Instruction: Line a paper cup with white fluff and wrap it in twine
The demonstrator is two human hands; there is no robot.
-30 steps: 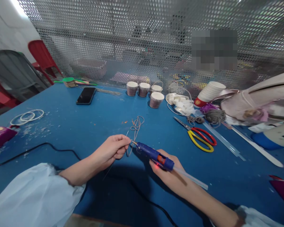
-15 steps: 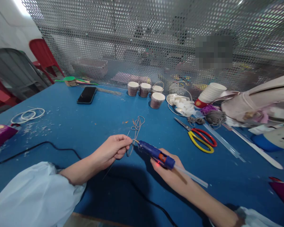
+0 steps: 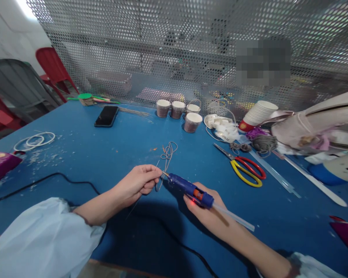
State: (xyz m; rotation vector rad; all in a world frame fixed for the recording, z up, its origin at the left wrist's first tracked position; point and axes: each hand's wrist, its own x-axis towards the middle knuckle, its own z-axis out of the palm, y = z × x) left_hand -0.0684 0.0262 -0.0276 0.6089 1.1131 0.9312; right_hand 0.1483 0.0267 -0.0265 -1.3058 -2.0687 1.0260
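Observation:
My left hand (image 3: 142, 182) is closed in a pinch on a thin wire (image 3: 133, 208), whose ends stick out above and below the fingers. A grey cord (image 3: 168, 153) runs from the same fingertips and lies in loops on the table just beyond. In my right hand (image 3: 205, 204) is a blue glue gun (image 3: 185, 185), with a clear glue stick (image 3: 234, 217) coming out of its back and a red light glowing on it. The gun's nozzle points left and is at or very close to the left fingertips; whether it touches the cord cannot be seen.
Yellow-and-red scissors (image 3: 243, 166) lie to the right, beside glue sticks (image 3: 274, 173) and grey yarn (image 3: 264, 143). Several small cups (image 3: 193, 122) stand at the back, near a phone (image 3: 106, 116). A black cable (image 3: 60, 175) crosses the table. A perforated metal screen (image 3: 118, 50) rises behind.
The glue gun and my right hand have shifted very slightly left, bringing the nozzle closer to the left fingertips. My left hand has stayed in place.

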